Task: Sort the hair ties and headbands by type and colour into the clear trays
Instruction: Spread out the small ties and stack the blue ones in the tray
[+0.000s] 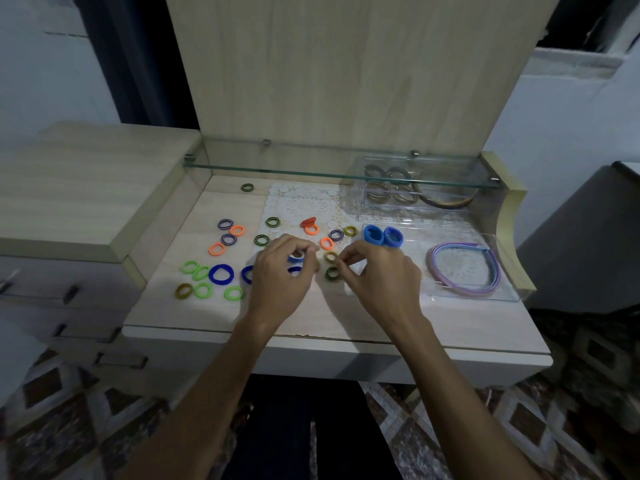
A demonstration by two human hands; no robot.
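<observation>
**Two hands over the scattered ties, blue pieces pinched**

Two hands mid-tabletop (pixel 214 317). Left hand (pixel 282 271) curled shut around a light blue hair tie (pixel 296 257), a dark blue tie (pixel 294 270) peeking out just beneath the fingers. Right hand (pixel 382 271) pinched closed at the fingertips, touching an olive tie (pixel 331 257); whether actually gripping it, cannot tell. Out at nine o'clock of the hands: green ties (pixel 201 273), a big dark blue tie (pixel 221 274), orange ties (pixel 217 249). Up at twelve: striped ties (pixel 273 222) on a lace doily (pixel 304 202). Over at three o'clock: near clear tray (pixel 509 271) holding two blue scrunchies (pixel 383 235) and pastel headbands (pixel 464 271). At one o'clock, far clear tray (pixel 360 202) under a glass shelf (pixel 311 169), brownish ties (pixel 388 195) and a dark headband (pixel 446 202) inside.
</observation>
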